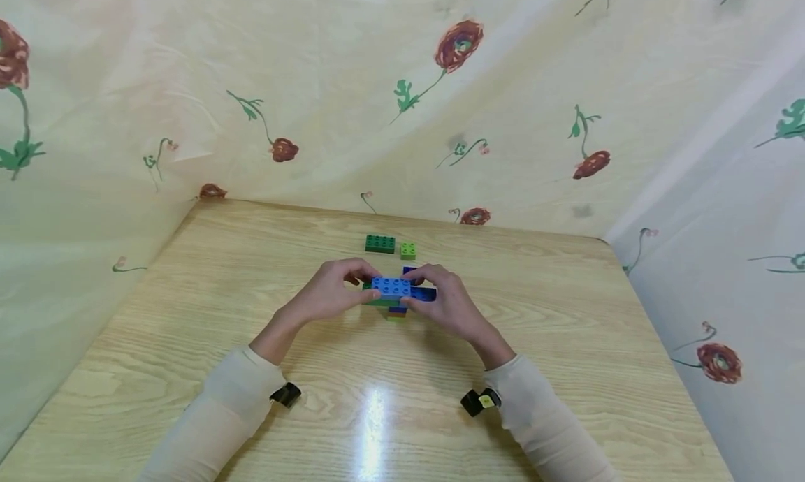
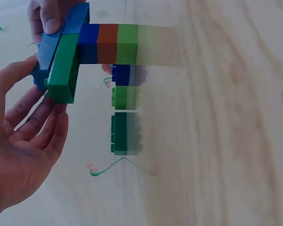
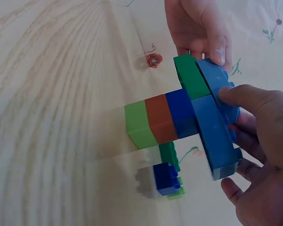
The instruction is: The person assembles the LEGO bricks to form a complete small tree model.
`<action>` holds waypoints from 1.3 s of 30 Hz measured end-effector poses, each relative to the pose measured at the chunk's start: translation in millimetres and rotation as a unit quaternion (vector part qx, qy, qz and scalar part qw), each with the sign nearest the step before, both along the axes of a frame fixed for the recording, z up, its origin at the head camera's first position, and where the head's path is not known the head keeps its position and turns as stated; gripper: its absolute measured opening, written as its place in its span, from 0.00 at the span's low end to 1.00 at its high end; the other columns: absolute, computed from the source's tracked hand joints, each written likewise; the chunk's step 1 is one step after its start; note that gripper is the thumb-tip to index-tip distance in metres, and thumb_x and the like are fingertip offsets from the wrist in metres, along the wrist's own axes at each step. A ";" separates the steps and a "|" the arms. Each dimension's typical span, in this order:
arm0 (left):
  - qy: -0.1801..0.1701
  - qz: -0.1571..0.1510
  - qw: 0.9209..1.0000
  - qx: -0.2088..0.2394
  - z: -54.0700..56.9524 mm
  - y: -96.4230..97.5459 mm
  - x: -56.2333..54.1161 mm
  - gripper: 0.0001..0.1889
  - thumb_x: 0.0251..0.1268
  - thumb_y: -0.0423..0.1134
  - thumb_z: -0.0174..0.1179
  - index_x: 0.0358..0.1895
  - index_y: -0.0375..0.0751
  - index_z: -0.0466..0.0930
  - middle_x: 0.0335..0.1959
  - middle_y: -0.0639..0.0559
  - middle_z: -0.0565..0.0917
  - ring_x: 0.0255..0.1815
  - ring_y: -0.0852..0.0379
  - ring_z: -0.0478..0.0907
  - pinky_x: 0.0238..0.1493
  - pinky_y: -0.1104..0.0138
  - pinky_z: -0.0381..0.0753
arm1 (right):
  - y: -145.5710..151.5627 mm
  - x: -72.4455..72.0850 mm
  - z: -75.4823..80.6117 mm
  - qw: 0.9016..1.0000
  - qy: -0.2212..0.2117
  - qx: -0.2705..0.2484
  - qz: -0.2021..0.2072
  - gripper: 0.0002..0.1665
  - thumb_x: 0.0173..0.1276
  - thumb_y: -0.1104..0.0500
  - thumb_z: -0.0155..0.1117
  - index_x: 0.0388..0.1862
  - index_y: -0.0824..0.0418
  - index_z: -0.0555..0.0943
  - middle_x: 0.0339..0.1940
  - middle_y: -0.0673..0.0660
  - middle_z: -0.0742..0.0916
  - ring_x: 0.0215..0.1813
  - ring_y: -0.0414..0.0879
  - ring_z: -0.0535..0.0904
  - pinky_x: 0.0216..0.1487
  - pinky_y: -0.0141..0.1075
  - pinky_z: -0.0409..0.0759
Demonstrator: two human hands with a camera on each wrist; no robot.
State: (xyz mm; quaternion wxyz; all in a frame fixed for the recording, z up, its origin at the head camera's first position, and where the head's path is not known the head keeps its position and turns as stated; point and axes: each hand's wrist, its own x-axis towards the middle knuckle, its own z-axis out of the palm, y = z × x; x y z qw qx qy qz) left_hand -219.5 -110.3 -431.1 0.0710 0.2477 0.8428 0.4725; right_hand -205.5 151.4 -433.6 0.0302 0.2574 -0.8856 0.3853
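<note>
In front of me is a desk [image 1: 339, 384] of pale, grained wood, with a streak of light [image 1: 372, 426] shining on the part nearest me. A tower [image 3: 181, 113] stands upright on it, its lime bottom brick [image 3: 140, 126] touching the wood, and the glossy top mirrors it faintly. Just past the tower I see a dark blue brick [image 3: 165, 179], farther off a small lime brick [image 1: 408, 251], and just left of that, apart, a longer dark green brick [image 1: 380, 244]. All three lie studs up.

Blue brick [image 1: 391, 287], studs up, atop multicoloured brick stack [image 3: 179, 113], perhaps loosely seated
</note>
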 end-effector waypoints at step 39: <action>-0.024 0.009 0.999 -0.034 2.9 -9.6 -1.5 0.19 0.64 0.44 0.73 0.57 0.49 0.85 0.53 0.53 0.87 0.53 0.50 0.82 0.58 0.55 0.83 | 14.4 -13.1 8.2 0.998 -0.055 -0.031 0.008 0.22 0.69 0.53 0.73 0.60 0.57 0.84 0.57 0.53 0.88 0.60 0.60 0.79 0.56 0.52 0.74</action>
